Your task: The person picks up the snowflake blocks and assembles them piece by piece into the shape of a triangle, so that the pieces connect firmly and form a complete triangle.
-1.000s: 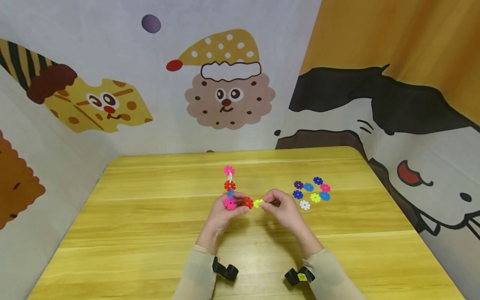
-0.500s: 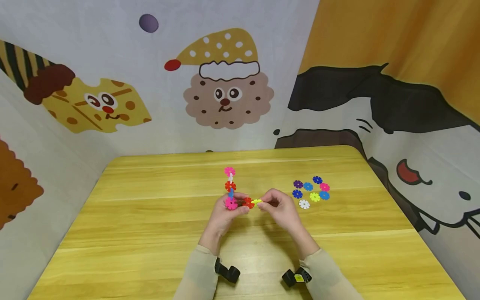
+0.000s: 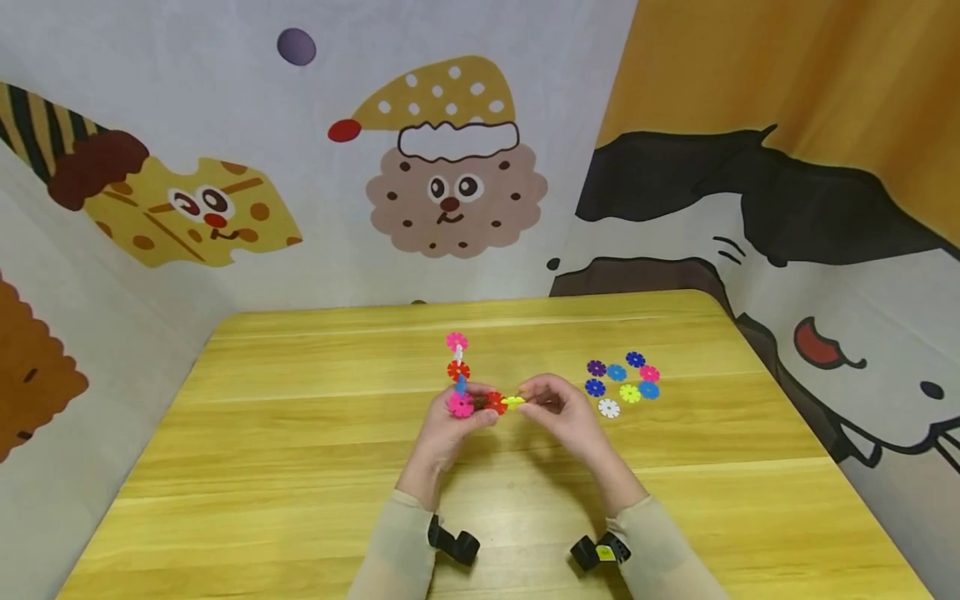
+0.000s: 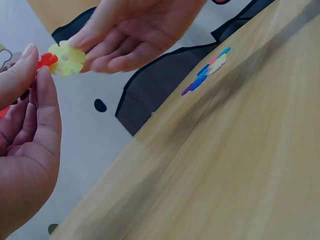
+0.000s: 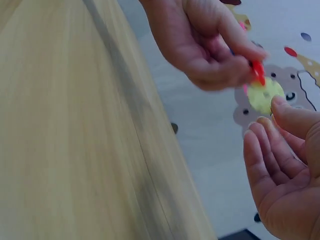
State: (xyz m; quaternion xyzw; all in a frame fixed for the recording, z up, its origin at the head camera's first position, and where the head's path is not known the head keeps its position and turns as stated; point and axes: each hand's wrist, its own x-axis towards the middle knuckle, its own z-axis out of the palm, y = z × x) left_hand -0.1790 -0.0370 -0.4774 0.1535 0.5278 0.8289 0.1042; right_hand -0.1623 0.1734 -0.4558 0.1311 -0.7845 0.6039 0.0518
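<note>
Above the table, my left hand point(image 3: 442, 427) pinches a red snowflake disc point(image 3: 496, 402) between thumb and fingers. My right hand point(image 3: 564, 410) pinches a yellow snowflake disc point(image 3: 513, 402) by its right edge; its left edge meets the red one. In the left wrist view the yellow disc point(image 4: 70, 60) shows its face, with the red disc point(image 4: 48, 59) at its rim, edge partly hidden by fingers. From the left hand a chain of linked discs runs away from me: pink point(image 3: 461, 406), blue point(image 3: 461, 384), red point(image 3: 458, 370), white point(image 3: 459, 354) and pink point(image 3: 457, 341).
Several loose snowflake discs lie on the wooden table point(image 3: 300, 467) to the right, among them a white disc point(image 3: 609, 408), a yellow-green disc point(image 3: 630, 392) and a purple disc point(image 3: 596, 367). A cartoon-printed curtain point(image 3: 322, 208) hangs behind the table.
The yellow disc has tilted from nearly face-on to nearly edge-on in the head view and shifted slightly left against the red disc. Both hands stay almost in place, keeping their grips.
</note>
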